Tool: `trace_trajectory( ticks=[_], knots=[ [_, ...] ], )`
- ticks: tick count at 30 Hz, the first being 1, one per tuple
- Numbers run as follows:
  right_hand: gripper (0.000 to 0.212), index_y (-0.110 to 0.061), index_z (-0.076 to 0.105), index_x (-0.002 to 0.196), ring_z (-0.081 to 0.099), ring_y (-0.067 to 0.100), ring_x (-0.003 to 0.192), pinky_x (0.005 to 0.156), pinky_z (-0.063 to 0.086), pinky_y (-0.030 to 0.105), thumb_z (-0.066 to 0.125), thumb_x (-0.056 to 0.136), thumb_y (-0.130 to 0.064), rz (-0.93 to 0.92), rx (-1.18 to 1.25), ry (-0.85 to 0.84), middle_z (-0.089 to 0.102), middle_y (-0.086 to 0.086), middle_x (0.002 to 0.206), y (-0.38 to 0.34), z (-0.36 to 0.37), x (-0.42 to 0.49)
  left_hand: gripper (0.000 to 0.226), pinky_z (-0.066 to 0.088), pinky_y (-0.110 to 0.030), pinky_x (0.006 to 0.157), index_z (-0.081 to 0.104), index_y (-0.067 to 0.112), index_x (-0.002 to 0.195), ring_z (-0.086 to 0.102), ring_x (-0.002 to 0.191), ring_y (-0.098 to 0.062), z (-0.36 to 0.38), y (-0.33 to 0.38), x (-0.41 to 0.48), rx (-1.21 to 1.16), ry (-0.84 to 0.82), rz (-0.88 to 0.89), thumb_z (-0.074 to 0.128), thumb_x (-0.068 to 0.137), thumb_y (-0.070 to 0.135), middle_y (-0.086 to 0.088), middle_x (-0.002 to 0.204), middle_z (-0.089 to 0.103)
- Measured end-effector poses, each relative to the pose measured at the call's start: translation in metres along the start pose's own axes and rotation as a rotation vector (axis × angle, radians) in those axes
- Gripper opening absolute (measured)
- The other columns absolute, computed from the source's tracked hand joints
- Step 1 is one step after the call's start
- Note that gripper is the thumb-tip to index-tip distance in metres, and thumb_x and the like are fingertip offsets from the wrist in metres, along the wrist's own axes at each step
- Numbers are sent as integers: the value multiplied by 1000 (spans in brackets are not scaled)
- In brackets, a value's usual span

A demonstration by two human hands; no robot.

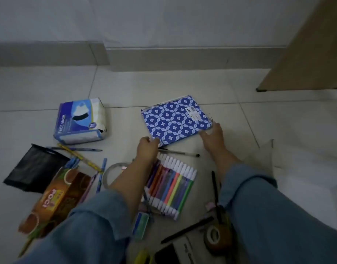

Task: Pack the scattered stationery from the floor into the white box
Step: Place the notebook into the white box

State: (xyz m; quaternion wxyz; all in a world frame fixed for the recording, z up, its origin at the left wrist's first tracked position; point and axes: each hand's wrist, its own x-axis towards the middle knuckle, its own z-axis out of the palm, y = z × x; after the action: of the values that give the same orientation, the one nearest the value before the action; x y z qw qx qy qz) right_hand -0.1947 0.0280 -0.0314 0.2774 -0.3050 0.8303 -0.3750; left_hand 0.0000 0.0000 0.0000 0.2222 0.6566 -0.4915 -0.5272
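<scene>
Pale floor tiles [49,88] hold a blue patterned notebook [175,121], gripped at its near corners by the left hand [147,147] and right hand [213,136]. The left forearm [125,180] hides some markers [171,189], and the bottom clutter [183,244] is blurred.

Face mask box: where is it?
The face mask box lies left of centre in the head view, beyond the black pouch, left of the blue notebook.

Blue denim shirt sleeves [259,216], L+R, cuffs rolled, approx mid-forearm
</scene>
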Motion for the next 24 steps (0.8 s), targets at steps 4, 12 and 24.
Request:
trace_trajectory(
  ticks=[4,12,24],
  knots=[
    [86,-15,-2,152,30,27,141,116,29,40,59,92,-26,126,66,-222,23,8,157,-8,-11,27,37,47,-37,95,56,-8,118,58,110,-34,4,9,24,53,-35,-63,51,91,17,-25,123,59],
    [53,6,48,128,59,30,108,97,49,43,67,86,-21,277,81,-213,55,23,131,-17,-4,46,38,49,-40,93,57,-13,116,62,104,-33,-3,3,46,-113,-32,-182,62,86,10,-25,118,62],
    [17,-15,52,77,60,13,62,48,53,26,59,92,-13,264,500,-293,62,2,75,-84,-74,-35,11,55,-30,60,54,11,99,62,74,-16,-43,61,-24,-601,-218,-140,52,94,21,-4,86,65]
  ],
)
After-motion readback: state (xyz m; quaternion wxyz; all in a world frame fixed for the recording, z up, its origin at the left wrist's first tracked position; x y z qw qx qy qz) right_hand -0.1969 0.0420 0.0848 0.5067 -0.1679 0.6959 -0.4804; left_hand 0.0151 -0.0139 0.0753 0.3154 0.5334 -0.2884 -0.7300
